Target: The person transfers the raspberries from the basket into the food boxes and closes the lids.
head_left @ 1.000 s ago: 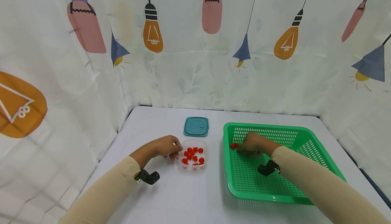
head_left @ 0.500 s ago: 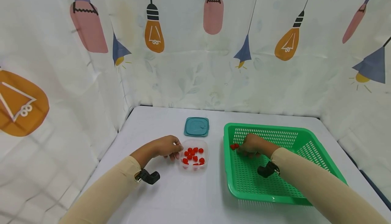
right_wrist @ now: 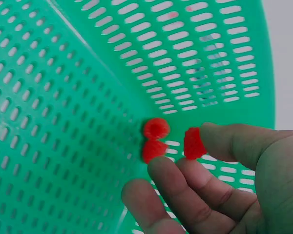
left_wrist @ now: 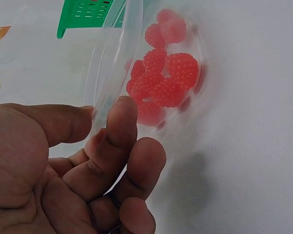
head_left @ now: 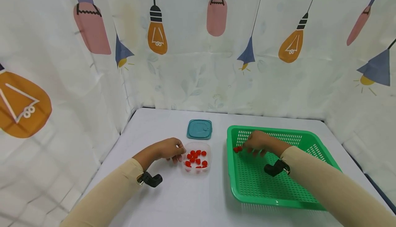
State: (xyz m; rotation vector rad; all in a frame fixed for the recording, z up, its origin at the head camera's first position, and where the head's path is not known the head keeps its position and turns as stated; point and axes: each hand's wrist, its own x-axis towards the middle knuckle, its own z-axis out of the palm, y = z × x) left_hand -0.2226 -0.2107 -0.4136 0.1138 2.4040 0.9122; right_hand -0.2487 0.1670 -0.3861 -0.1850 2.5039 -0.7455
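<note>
My left hand (head_left: 168, 149) pinches the near rim of a small clear plastic container (left_wrist: 117, 58) between thumb and index finger. Inside the container are several red raspberries (left_wrist: 181, 70). Over in the green basket (head_left: 266, 192), my right hand (head_left: 261, 142) holds one raspberry (right_wrist: 193, 143) between thumb and fingertips. Close by its fingers, two more raspberries (right_wrist: 156, 128) lie against each other in the corner of the basket, seen in the right wrist view.
A teal lid (head_left: 199, 129) lies flat behind the clear container. The white-covered table (head_left: 191, 203) carries everything, with the basket at its right. A patterned curtain (head_left: 191, 72) hangs behind and at the sides.
My right hand has lifted a little from the basket floor, a raspberry in its fingers. My left hand stays at the container's rim.
</note>
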